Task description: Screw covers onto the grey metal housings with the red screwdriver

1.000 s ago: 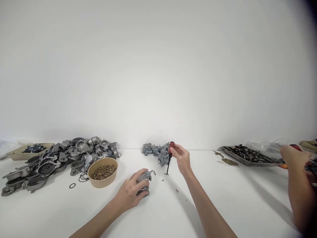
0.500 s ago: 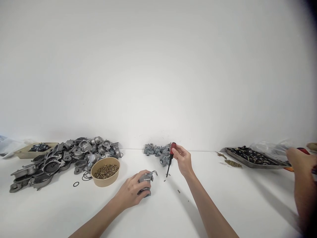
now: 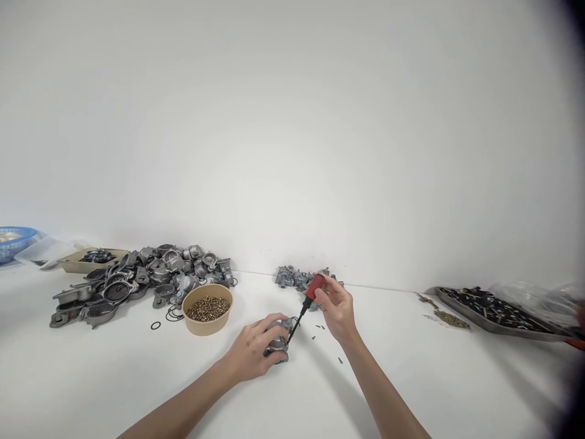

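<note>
My left hand [image 3: 256,349] is closed round a grey metal carburetor [image 3: 278,344], holding it against the white table. In my right hand [image 3: 337,306] is a screwdriver [image 3: 315,288] with a red handle and a black shaft. Its shaft slants down to the left, and the tip meets the right side of the carburetor. Whether a screw sits under the tip is too small to tell. A thin black loop sticks out behind the carburetor. Several small screws [image 3: 340,360] lie on the table to the right.
Left of my hands stands a tan bowl of brass-coloured screws [image 3: 208,329], beside a heap of grey metal bowls [image 3: 116,289]. More carburetors [image 3: 292,278] lie by the wall. At right are a tray of dark parts [image 3: 484,317] and a brass pile [image 3: 451,319].
The screwdriver has come down leftwards from free air onto the carburetor and is more tilted. The view has turned slightly left. Another person's hand at right has mostly left the view.
</note>
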A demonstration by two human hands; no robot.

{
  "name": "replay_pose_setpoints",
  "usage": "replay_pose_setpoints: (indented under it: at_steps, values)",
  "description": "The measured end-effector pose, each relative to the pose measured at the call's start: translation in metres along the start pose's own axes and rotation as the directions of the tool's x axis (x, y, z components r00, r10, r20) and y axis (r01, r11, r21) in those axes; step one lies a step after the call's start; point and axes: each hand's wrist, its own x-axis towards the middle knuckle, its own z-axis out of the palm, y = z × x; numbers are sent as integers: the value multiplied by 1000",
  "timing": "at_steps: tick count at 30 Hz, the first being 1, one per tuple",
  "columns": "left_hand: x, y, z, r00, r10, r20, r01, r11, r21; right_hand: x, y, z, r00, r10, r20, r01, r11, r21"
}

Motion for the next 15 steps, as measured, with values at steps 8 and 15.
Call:
replay_pose_setpoints:
  at_steps: [8, 15]
  values:
    - [-1, -4, 2, 999, 30, -9, -30, 998, 47, 2, 5, -3, 999, -12, -45, 11, 1000, -28]
    - [-1, -2, 1, 1000, 11, -21, -11, 1000, -9, 0, 1, -1, 998, -46, -36, 44, 998, -53]
